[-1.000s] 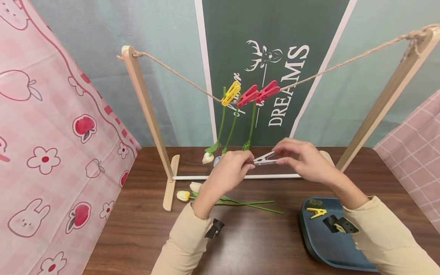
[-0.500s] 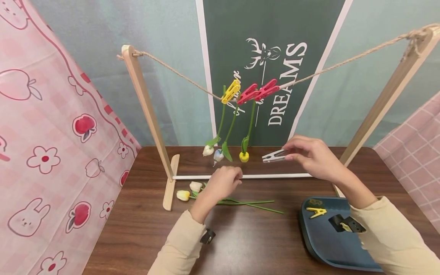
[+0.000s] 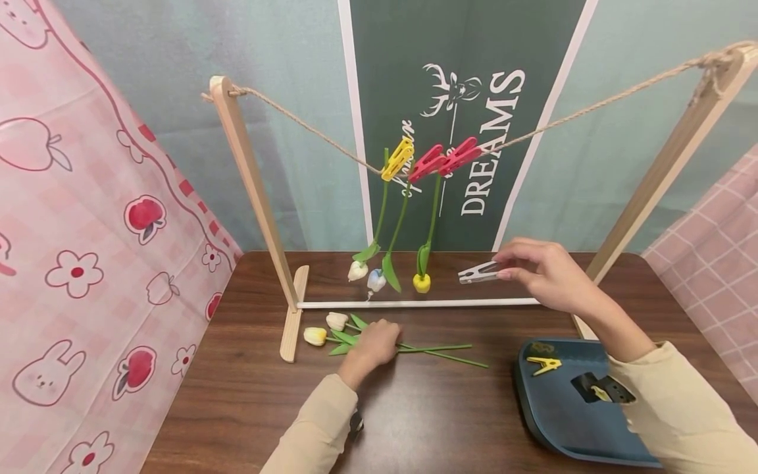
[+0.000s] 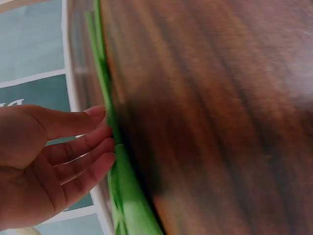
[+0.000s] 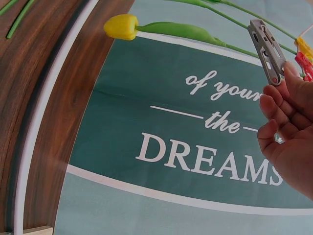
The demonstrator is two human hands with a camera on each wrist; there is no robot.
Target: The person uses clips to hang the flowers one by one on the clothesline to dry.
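Note:
My right hand pinches a grey clothespin by its handles, in the air right of the hanging flowers. In the right wrist view the same clothespin sits between thumb and fingers. Low over the table, my left hand is at the stems of two lying tulips, one white and one yellow. The left wrist view shows the fingertips against the green stem, fingers loosely bent, not wrapped round it. Three tulips hang head down from the rope: white, blue and yellow.
A yellow clothespin and two red clothespins clip the hanging stems to the rope. The rope spans two wooden posts, joined low down by a white rod. At right, a blue tray holds a yellow clothespin.
My left hand has left the grey clothespin and come down toward me to the lying stems. My right hand has drawn a little to the right, still pinching the clothespin.

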